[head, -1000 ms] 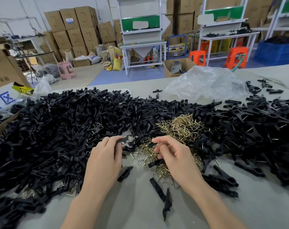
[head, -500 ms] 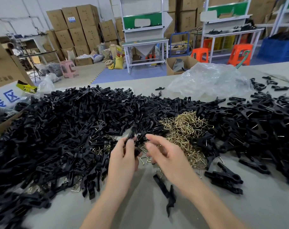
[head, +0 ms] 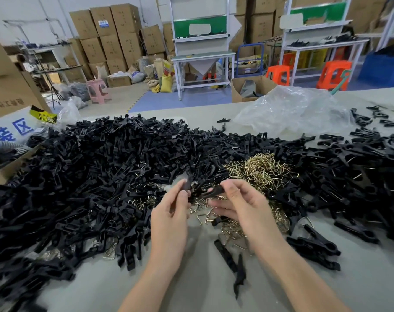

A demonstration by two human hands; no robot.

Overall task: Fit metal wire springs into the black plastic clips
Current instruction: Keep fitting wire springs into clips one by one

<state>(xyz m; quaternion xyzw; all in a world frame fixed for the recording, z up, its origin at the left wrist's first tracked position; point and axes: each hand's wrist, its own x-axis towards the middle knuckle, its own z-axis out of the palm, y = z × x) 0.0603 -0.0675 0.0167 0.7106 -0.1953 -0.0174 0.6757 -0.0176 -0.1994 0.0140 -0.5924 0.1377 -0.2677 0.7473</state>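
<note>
Grey and matte, the worktop (head: 191,293) runs the full width of the view, its near strip bare. Across most of it lies a deep, tangled heap of black plastic clips (head: 90,176), slim, angular and faintly glossy, reaching from the left edge round behind the hands. It joins a second spread of clips (head: 360,172) on the right, many of which show a glint of wire. Behind these, a crumpled clear plastic bag (head: 292,109) sits on the far side of the worktop, shiny and creased.

Between the two black masses is a smaller mound of wire springs (head: 259,170), brass-coloured and bent into sharp-cornered loops. It thins into scattered pieces under and just beyond the hands.

Both hands are raised just above that scatter, close together. The left hand (head: 169,221) pinches a dark plastic piece (head: 187,183) between thumb and fingers, holding it roughly upright. The right hand (head: 243,208) has its fingers curled and grips a second black piece (head: 210,192), which points towards the left hand. The two parts seem to meet between the fingertips, though blur hides whether a spring is held there.

Nearer the viewer, two loose clip halves (head: 225,255) lie end to end on bare worktop. A few assembled clips (head: 315,246) rest just right of the right wrist.
</note>
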